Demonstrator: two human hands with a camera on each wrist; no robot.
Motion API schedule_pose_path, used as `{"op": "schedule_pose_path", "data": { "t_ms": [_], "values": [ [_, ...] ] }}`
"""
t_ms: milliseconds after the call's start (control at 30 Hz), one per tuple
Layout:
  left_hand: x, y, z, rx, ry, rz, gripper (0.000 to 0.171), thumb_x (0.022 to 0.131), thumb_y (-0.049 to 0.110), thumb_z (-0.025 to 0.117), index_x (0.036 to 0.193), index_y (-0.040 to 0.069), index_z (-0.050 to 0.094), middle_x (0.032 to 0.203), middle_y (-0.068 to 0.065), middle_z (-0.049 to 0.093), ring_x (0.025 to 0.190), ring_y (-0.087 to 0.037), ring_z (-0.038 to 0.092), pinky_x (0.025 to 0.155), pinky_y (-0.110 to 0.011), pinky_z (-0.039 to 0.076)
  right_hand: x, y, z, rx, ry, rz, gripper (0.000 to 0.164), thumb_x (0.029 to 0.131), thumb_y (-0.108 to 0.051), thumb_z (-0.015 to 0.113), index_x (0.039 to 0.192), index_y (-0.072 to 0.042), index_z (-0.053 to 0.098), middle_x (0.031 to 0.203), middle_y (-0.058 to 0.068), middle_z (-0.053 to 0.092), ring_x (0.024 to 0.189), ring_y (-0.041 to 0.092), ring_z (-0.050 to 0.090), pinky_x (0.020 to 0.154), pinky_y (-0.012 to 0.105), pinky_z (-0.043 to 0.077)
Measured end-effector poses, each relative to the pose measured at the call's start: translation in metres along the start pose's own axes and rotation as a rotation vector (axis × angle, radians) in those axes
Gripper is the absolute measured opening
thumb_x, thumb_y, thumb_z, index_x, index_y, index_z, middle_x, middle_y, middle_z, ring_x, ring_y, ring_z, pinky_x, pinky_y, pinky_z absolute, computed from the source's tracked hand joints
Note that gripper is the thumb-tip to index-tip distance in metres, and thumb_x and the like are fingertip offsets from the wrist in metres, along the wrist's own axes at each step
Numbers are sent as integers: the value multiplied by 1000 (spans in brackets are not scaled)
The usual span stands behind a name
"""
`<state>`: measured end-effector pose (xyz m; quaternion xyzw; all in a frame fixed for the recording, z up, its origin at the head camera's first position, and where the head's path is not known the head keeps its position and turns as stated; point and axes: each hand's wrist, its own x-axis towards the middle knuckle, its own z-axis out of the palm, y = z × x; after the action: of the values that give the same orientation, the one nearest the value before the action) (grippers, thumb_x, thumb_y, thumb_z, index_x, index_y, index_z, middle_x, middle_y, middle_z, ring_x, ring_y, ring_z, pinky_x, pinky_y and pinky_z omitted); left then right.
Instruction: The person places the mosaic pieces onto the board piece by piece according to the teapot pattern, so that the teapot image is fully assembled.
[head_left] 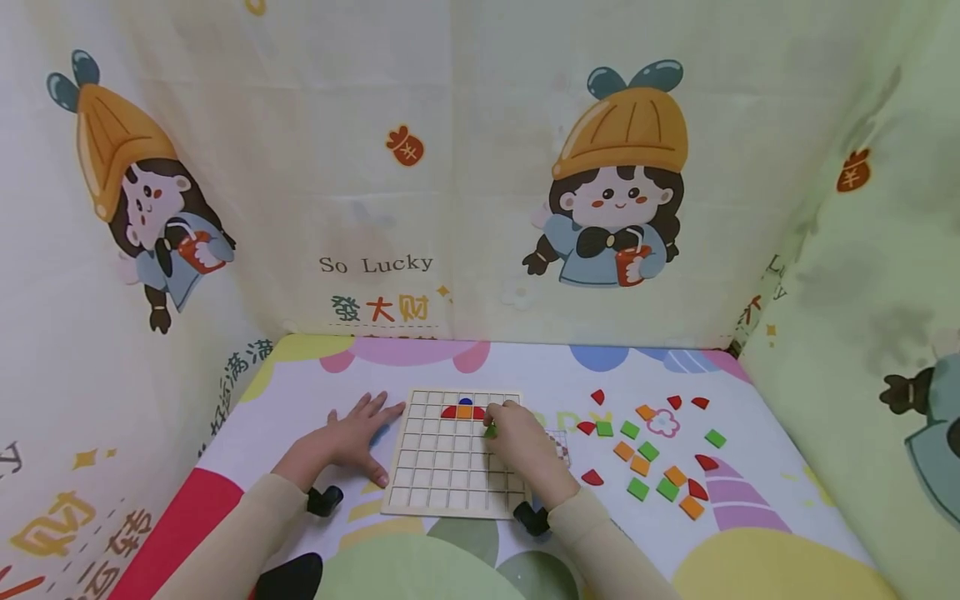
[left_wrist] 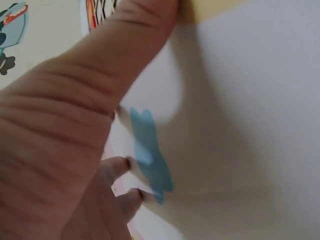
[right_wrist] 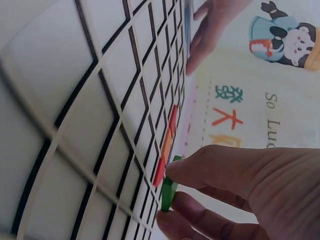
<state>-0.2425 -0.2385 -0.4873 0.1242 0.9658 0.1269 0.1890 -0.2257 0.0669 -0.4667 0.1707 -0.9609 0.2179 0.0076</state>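
Observation:
A wooden grid board (head_left: pixel 435 475) lies on the table, its upper cells holding an orange square (head_left: pixel 465 412) with a red quarter-circle piece (head_left: pixel 449 412) on either side and a blue piece (head_left: pixel 466 402) above. My right hand (head_left: pixel 522 442) is over the board's right part and pinches a green square tile (right_wrist: pixel 169 192) between thumb and fingertips, tilted at the grid in the right wrist view. With fingers spread, my left hand (head_left: pixel 358 437) rests at the board's left edge, its thumb and a finger touching the frame. In the left wrist view the thumb (left_wrist: pixel 135 35) hides part of the board.
Loose green squares (head_left: pixel 638 489), orange squares (head_left: pixel 692 507) and red quarter-circle pieces (head_left: pixel 592 477) are scattered right of the board. A small patterned card (head_left: pixel 561 448) lies partly behind the right hand. Printed cloth (head_left: pixel 480 208) hangs around the table's back and sides.

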Motion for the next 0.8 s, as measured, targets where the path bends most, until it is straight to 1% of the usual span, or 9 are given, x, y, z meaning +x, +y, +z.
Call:
{"op": "schedule_pose_path", "data": {
  "t_ms": [67,133,267,333,500,667,800],
  "values": [
    [-2,3,-2,8,-4,-13,131,55,63,93,164,27,29,173,-18,14,158,-48,6,106,-89,10,4,-4,2,1,2,-26,16,84,-1,79,96,-8,72,86,3,63,77,16,56,70,33,54],
    [-5,6,-4,16,-8,-21,128,57,59,94,164,25,31,172,-19,16,157,-49,10,104,-90,17,8,-8,3,5,1,-47,14,83,0,78,92,-9,71,84,2,62,76,16,57,68,33,52],
    [-14,15,-9,-1,-19,-36,120,62,48,97,161,19,36,169,-25,22,154,-54,17,107,-83,28,16,-18,7,29,-11,-54,11,85,-2,78,90,-9,71,84,2,64,76,16,57,67,32,52],
    [-18,18,-10,-10,-25,-35,116,64,43,98,160,19,38,167,-27,24,152,-56,20,108,-80,32,20,-21,10,36,-17,-56,11,85,-2,78,90,-10,71,85,1,64,76,16,58,66,31,52],
    [-23,22,-11,-16,-40,-11,111,65,38,99,159,22,42,166,-29,25,151,-57,22,106,-79,34,31,-25,21,17,-21,-62,12,86,0,76,90,-11,71,85,0,62,77,15,57,66,30,51],
    [-24,24,-10,-18,-43,-4,113,62,34,101,158,22,42,166,-29,24,151,-57,21,106,-79,35,38,-28,31,30,-9,-89,11,88,0,75,90,-11,71,85,0,63,76,15,57,67,29,51],
    [-25,26,-11,-14,-43,-2,114,62,34,101,158,22,41,166,-30,22,151,-59,20,105,-79,36,42,-32,37,41,8,-100,12,88,-1,75,88,-11,71,83,-1,62,75,14,56,67,28,50]
  ]
}}
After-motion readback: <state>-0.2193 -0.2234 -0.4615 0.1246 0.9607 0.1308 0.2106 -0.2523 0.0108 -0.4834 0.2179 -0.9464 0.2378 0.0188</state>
